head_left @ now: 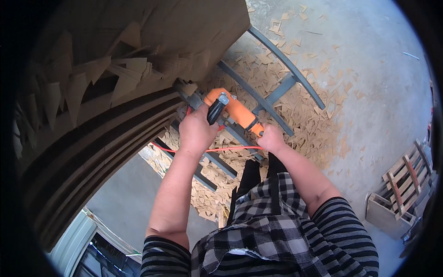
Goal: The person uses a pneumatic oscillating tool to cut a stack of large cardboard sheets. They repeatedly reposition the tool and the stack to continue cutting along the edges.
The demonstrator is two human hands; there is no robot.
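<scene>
- The left hand [197,131], at the centre of the frame, is closed around the black handle [215,111] of an orange power tool [237,111].
- The right hand [272,138], just right of centre, has its fingers curled around the tool's rear end; how tightly they press cannot be told.
- The tool lies across the middle of the frame, its metal front end pointing up and left to the edge of a brown stacked sheet pile [152,101] at upper left; whether they touch is unclear.
- A red hose [230,148] runs below the tool, near both wrists.
- Brown scraps [314,122] litter the floor right of centre, around dark metal bars [281,87].
</scene>
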